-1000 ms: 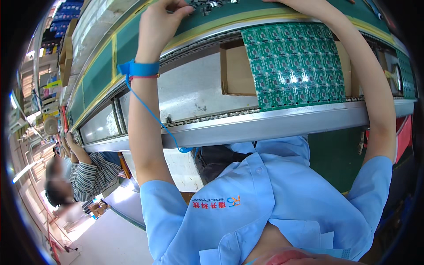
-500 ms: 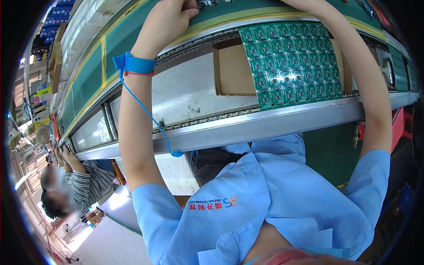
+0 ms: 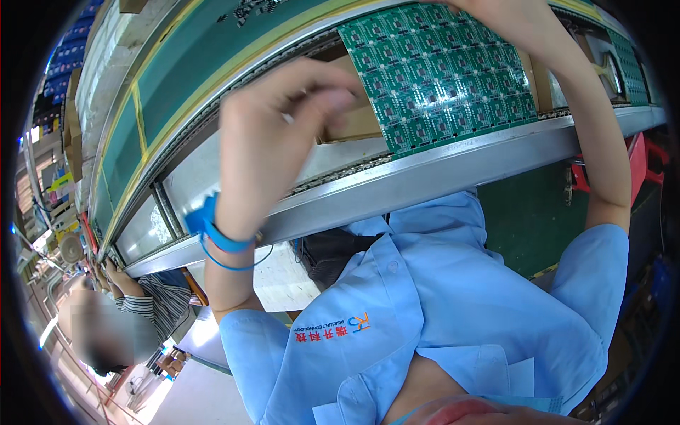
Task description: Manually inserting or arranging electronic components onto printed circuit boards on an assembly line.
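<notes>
My left hand (image 3: 273, 124), slightly blurred, hangs above the conveyor's near part, left of a green circuit board panel (image 3: 439, 81). Its thumb and forefinger are curled together; what lies between them, if anything, I cannot make out. A blue wrist strap (image 3: 212, 225) with a thin cord circles that wrist. The panel, a grid of small identical boards with dark chips, lies across the conveyor rails. My right hand (image 3: 496, 15) is over the panel's far right corner, its fingers mostly cut off by the upper edge. Small dark metallic parts (image 3: 251, 10) lie in a pile on the green bench strip.
A metal rail (image 3: 453, 157) runs along the conveyor's near side. Under the panel is a cardboard box (image 3: 354, 124). More green panels (image 3: 625, 67) sit farther right. A red stool (image 3: 641, 166) stands below the rail. At far left, a person in a striped sleeve (image 3: 166, 301) sits alongside the line.
My left hand has come from the far green strip toward me, over the conveyor. The pile of small parts shows more fully. The panel appears slightly farther left and up in view.
</notes>
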Demonstrator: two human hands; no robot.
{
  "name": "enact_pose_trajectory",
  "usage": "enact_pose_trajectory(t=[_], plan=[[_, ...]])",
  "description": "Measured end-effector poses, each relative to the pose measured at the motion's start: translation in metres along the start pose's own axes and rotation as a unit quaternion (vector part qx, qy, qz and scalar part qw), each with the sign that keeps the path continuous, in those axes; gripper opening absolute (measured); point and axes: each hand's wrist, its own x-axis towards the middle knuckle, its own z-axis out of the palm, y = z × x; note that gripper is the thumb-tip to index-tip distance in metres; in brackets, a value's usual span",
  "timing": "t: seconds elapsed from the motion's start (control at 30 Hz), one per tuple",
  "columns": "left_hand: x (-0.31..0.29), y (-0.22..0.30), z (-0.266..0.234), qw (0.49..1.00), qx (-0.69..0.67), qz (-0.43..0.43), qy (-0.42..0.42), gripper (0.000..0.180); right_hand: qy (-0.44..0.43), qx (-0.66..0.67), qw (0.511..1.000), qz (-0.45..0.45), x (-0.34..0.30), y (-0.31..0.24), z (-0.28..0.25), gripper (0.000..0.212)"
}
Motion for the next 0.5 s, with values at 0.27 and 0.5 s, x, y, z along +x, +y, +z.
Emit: enact_pose_trajectory(t=[0.27, 0.5], plan=[[-0.020, -0.002, 0.049, 0.976, 0.149, 0.160, -0.019, 0.013, -0.016, 0.050, 0.997, -0.056, -0.064, -0.017, -0.010, 0.009], [-0.021, 0.007, 0.055, 0.972, 0.203, 0.111, -0.047, 0.028, -0.018, 0.026, 0.998, -0.058, -0.084, -0.009, -0.013, 0.008]])
